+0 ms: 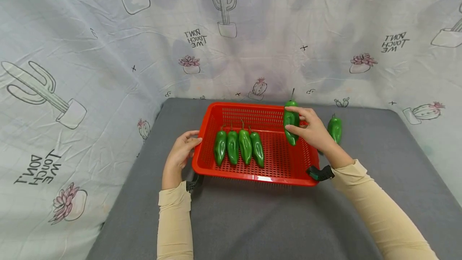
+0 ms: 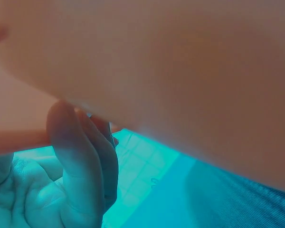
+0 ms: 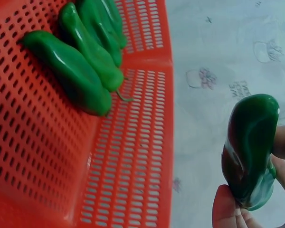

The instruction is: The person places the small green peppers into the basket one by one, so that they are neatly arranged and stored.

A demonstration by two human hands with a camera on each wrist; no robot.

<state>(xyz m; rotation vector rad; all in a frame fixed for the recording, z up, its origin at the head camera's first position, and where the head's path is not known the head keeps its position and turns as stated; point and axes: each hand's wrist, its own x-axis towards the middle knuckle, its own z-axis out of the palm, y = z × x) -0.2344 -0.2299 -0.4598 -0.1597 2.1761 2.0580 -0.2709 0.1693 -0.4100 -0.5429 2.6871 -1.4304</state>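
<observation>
A red plastic basket (image 1: 252, 177) with slotted walls stands on the grey table. Several green peppers (image 1: 232, 147) lie side by side in its left half, stems toward the far wall. My left hand (image 1: 179, 152) grips the basket's left rim; in the left wrist view its fingers (image 2: 88, 161) are curled, with the basket wall blurred and filling much of the picture. Above the basket's right part, my right hand (image 1: 312, 129) holds another green pepper (image 1: 291, 121) between thumb and fingers, stem up. The right wrist view shows that held pepper (image 3: 251, 142) apart from the basket wall.
One more green pepper (image 1: 335, 128) lies on the table (image 1: 375, 151) right of the basket, partly hidden by my right hand. A white cloth (image 1: 274, 43) printed with cacti hangs behind the table and along its left side.
</observation>
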